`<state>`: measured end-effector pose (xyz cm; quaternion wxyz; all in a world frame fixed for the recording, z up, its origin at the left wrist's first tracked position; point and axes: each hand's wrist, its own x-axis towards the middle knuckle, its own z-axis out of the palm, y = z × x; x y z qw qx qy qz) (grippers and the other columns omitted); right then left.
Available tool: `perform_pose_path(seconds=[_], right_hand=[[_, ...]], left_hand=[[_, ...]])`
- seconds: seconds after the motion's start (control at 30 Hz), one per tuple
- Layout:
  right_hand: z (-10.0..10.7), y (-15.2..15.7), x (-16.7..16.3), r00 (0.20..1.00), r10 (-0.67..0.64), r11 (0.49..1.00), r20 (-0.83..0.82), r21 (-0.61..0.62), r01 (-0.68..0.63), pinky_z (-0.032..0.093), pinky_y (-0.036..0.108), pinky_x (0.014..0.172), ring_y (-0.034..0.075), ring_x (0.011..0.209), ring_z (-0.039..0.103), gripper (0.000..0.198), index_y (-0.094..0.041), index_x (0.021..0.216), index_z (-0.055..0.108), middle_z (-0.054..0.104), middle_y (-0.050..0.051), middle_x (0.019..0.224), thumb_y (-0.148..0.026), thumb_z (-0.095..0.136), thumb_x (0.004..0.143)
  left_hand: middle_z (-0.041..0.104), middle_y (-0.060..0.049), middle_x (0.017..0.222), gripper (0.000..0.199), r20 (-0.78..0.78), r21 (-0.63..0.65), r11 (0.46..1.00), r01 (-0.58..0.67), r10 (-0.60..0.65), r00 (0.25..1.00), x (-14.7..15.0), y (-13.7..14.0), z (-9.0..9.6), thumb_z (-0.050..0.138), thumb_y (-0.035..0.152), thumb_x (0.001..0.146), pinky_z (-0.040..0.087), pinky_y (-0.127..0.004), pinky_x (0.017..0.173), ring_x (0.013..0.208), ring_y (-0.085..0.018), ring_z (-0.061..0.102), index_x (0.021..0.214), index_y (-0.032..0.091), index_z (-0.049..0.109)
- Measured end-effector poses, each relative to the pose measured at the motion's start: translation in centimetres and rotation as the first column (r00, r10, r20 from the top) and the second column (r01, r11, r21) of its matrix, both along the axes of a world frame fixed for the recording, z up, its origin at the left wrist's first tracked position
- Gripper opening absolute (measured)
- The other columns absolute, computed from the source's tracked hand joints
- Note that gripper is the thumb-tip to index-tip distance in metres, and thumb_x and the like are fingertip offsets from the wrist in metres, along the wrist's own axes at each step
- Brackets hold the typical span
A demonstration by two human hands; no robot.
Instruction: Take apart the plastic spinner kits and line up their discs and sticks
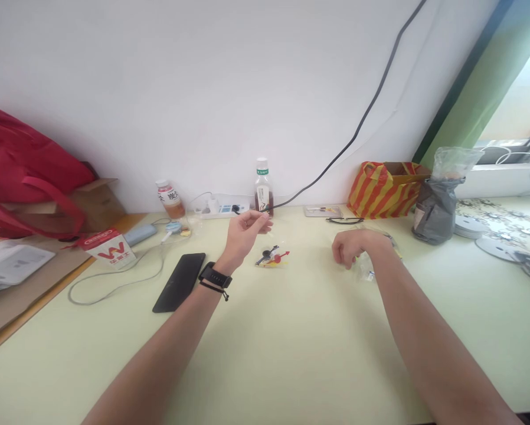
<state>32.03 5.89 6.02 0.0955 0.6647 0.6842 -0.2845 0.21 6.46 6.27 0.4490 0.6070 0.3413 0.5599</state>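
My left hand [247,233] is raised over the table, thumb and fingertips pinched together. Whatever lies between them is too small to make out. Just below and to its right is a small clear packet [271,257] with black, red and yellow pieces, one of them arrow-shaped. My right hand [352,245] hangs farther right with its fingers curled downward and closed; what they hold is hidden. Beside those fingers a crumpled clear plastic bag [366,271] lies partly behind my wrist. A black watch and a thin bracelet are on my left wrist.
A black phone [179,282] lies left of my left forearm. Along the wall stand a drink bottle [263,192], a power strip [232,208], glasses [344,221] and a striped bag [382,192]. Right are a grey bag [434,212] and metal discs [497,248].
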Motion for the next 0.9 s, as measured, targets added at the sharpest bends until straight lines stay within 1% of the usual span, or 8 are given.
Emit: perform_pose_path(seconds=[0.13,0.27,0.37,0.43,0.53,0.67,0.8,0.9], right_hand=[[-0.2,0.0,0.3,0.999,-0.034,0.990,-0.012,-0.135,0.032,0.051,0.034,0.065,0.026,0.075,0.071,0.031,-0.025,0.069,0.076,0.073,0.002,0.076,-0.015,0.078,0.040],[0.1,0.0,0.1,0.999,-0.046,0.987,-0.012,-0.158,0.043,0.052,0.034,0.063,0.028,0.077,0.072,0.032,-0.025,0.069,0.075,0.075,0.004,0.081,-0.010,0.078,0.041],[1.2,-0.2,0.1,0.993,0.004,0.996,-0.114,-0.090,-0.014,0.052,0.032,0.064,0.028,0.080,0.073,0.028,-0.026,0.074,0.077,0.076,0.004,0.082,-0.014,0.081,0.049],[2.2,-0.6,0.0,0.963,0.071,0.997,-0.260,0.023,-0.068,0.053,0.032,0.067,0.027,0.083,0.074,0.019,-0.026,0.079,0.079,0.077,0.004,0.082,-0.023,0.082,0.060],[4.0,-1.4,-0.7,0.858,0.144,0.973,-0.493,0.231,-0.030,0.055,0.034,0.074,0.027,0.088,0.074,0.020,-0.024,0.089,0.083,0.079,0.007,0.086,-0.037,0.080,0.075],[6.1,-3.1,-2.5,0.655,0.261,0.879,-0.709,0.455,0.141,0.059,0.038,0.079,0.027,0.088,0.076,0.031,-0.023,0.100,0.083,0.079,0.008,0.097,-0.048,0.079,0.082],[7.8,-4.7,-4.8,0.470,0.411,0.759,-0.781,0.579,0.298,0.062,0.041,0.078,0.023,0.081,0.075,0.035,-0.023,0.107,0.082,0.079,0.008,0.096,-0.049,0.080,0.085],[8.5,-5.6,-7.0,0.430,0.476,0.702,-0.767,0.626,0.338,0.061,0.037,0.071,0.020,0.076,0.072,0.031,-0.024,0.109,0.081,0.078,0.007,0.098,-0.048,0.074,0.090]], left_hand=[[0.079,-0.009,0.088,0.025,-0.090,0.118,0.992,0.049,-0.039,0.995,-0.4,-0.3,1.3,0.077,0.037,0.086,0.059,-0.034,0.076,0.078,-0.021,0.074,0.103,0.019,0.074],[0.079,-0.008,0.094,0.010,-0.300,0.215,0.971,0.102,-0.034,0.953,-1.4,-0.3,2.0,0.070,0.026,0.087,0.058,-0.034,0.080,0.083,-0.022,0.073,0.090,0.021,0.079],[0.080,-0.009,0.102,0.015,-0.398,0.214,0.971,0.109,-0.015,0.917,-1.9,-0.3,2.2,0.068,0.021,0.084,0.058,-0.036,0.083,0.087,-0.025,0.074,0.088,0.022,0.083],[0.080,-0.009,0.106,0.019,-0.401,0.205,0.974,0.093,-0.003,0.916,-2.0,-0.3,2.2,0.069,0.020,0.082,0.058,-0.037,0.083,0.085,-0.025,0.074,0.093,0.022,0.084],[0.079,-0.010,0.110,0.025,-0.426,0.222,0.971,0.087,0.017,0.904,-1.9,-0.3,2.3,0.069,0.018,0.080,0.059,-0.036,0.079,0.087,-0.026,0.074,0.101,0.022,0.083],[0.079,-0.011,0.112,0.029,-0.433,0.242,0.966,0.094,0.021,0.901,-1.7,-0.5,2.3,0.068,0.017,0.081,0.059,-0.035,0.076,0.088,-0.027,0.075,0.107,0.021,0.082],[0.078,-0.011,0.115,0.029,-0.417,0.189,0.976,0.105,-0.017,0.909,-1.0,-0.9,2.2,0.068,0.017,0.081,0.059,-0.039,0.080,0.086,-0.027,0.075,0.107,0.021,0.082],[0.079,-0.010,0.111,0.028,-0.357,0.152,0.981,0.120,-0.059,0.932,-0.4,-1.2,2.1,0.069,0.015,0.080,0.060,-0.040,0.083,0.083,-0.026,0.075,0.104,0.022,0.082]])
